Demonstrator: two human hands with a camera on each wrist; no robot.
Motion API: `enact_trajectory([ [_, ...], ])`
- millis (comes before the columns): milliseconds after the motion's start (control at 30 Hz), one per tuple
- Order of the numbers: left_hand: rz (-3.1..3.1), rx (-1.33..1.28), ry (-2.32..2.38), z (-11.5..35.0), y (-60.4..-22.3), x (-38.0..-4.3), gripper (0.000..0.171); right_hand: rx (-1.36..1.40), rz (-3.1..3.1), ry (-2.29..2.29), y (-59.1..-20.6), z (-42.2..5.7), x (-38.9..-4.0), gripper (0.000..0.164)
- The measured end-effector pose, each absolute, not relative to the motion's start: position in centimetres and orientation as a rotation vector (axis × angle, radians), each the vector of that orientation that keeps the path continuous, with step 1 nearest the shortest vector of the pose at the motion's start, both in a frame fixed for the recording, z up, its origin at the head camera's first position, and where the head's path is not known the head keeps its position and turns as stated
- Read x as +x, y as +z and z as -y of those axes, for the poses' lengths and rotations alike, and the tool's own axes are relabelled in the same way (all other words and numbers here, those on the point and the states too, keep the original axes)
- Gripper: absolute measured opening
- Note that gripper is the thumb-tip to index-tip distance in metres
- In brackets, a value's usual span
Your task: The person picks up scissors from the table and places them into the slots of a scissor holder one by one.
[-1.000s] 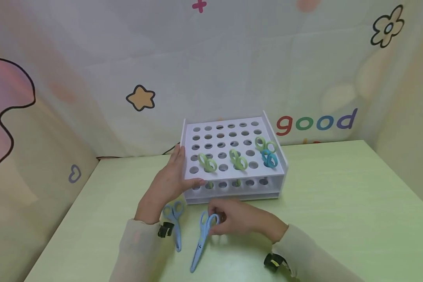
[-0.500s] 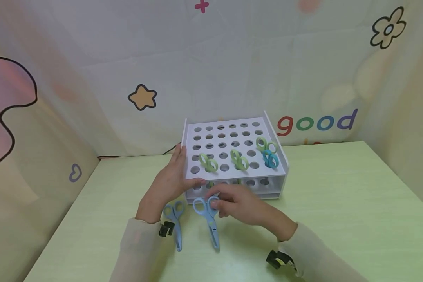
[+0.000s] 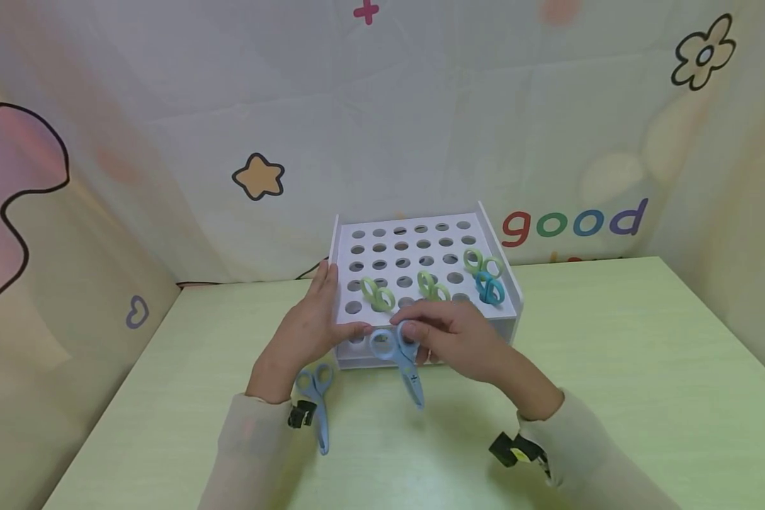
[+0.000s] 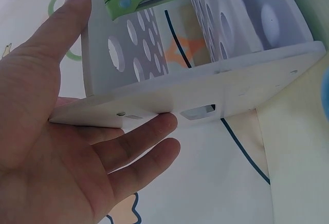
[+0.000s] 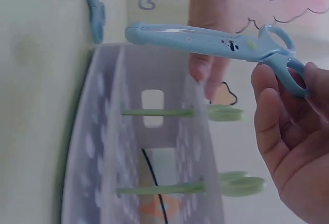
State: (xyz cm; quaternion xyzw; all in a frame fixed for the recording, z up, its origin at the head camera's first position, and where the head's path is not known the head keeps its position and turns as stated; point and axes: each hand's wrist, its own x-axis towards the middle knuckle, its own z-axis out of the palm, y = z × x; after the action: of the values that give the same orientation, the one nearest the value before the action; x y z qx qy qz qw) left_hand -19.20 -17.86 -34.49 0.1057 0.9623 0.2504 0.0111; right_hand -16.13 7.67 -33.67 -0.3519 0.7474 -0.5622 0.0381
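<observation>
In the head view my right hand (image 3: pixel 459 336) pinches light blue scissors (image 3: pixel 411 375) by one handle loop, thumb against fingers. Their blades point down in front of the white rack (image 3: pixel 421 244); the right wrist view shows the scissors (image 5: pixel 205 41) whole, blades together. My left hand (image 3: pixel 302 326) holds the rack's near left corner. The left wrist view has its thumb over the front edge and its fingers along the outer side wall (image 4: pixel 205 88). A second pair of blue scissors (image 3: pixel 321 407) lies on the table beside my left wrist.
The rack has rows of round holes. Green scissors (image 3: pixel 377 294), more green scissors (image 3: pixel 430 283), a third green pair (image 3: pixel 473 262) and teal scissors (image 3: pixel 489 288) stand in it, handles up. A printed cloth (image 3: pixel 382 142) hangs behind the pale green table (image 3: pixel 612 354).
My right hand has lifted the blue scissors off the table, up and to the right towards the rack's front. The blades have swung from lower left to lower right. My left hand stays put.
</observation>
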Motion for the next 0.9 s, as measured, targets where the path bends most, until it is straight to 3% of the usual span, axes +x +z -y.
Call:
enact_trajectory([
  [400,-2.994,0.295,0.771,17.5,-34.4,-19.0,0.122,-0.949,-2.405,-1.991,-31.0,-9.6,-16.9,0.017],
  [900,-2.992,0.289,0.782,17.5,-34.6,-19.0,0.122,-0.919,-2.364,-2.478,-28.7,-8.8,-18.7,0.022],
])
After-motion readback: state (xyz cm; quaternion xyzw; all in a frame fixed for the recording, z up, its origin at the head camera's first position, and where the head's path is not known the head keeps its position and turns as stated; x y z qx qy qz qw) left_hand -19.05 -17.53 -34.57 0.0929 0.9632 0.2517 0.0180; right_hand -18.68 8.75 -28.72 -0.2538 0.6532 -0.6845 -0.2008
